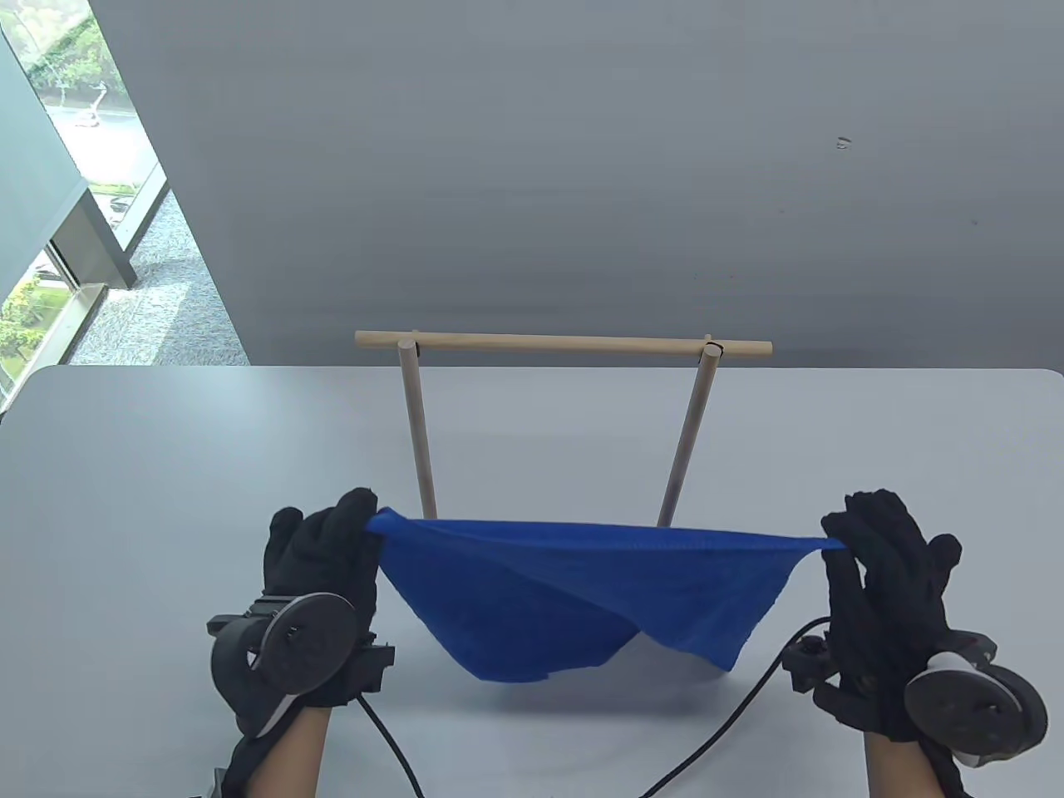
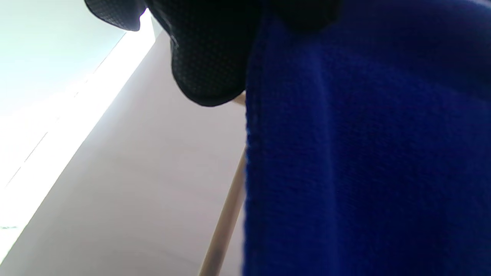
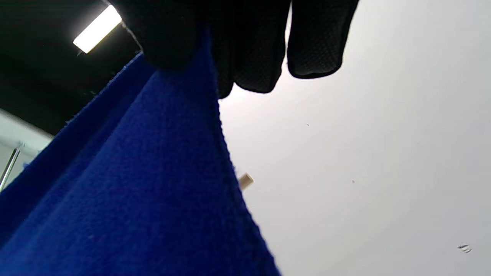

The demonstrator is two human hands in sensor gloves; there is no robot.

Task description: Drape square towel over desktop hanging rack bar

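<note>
A blue square towel (image 1: 573, 594) hangs stretched between my two hands, above the table and in front of the rack. My left hand (image 1: 349, 540) pinches its left corner. My right hand (image 1: 848, 553) pinches its right corner. The towel sags in the middle, its lower edge near the tabletop. The wooden rack stands behind it: a horizontal bar (image 1: 565, 342) on two upright posts (image 1: 418, 432). The towel's top edge is well below the bar. The towel fills the left wrist view (image 2: 364, 153) and the right wrist view (image 3: 134, 191), with a bar end (image 3: 246, 181) showing.
The grey table (image 1: 166, 465) reaches to a grey wall behind the rack. Black cables (image 1: 731, 731) run from my wrists toward the near edge. A window is at the far left.
</note>
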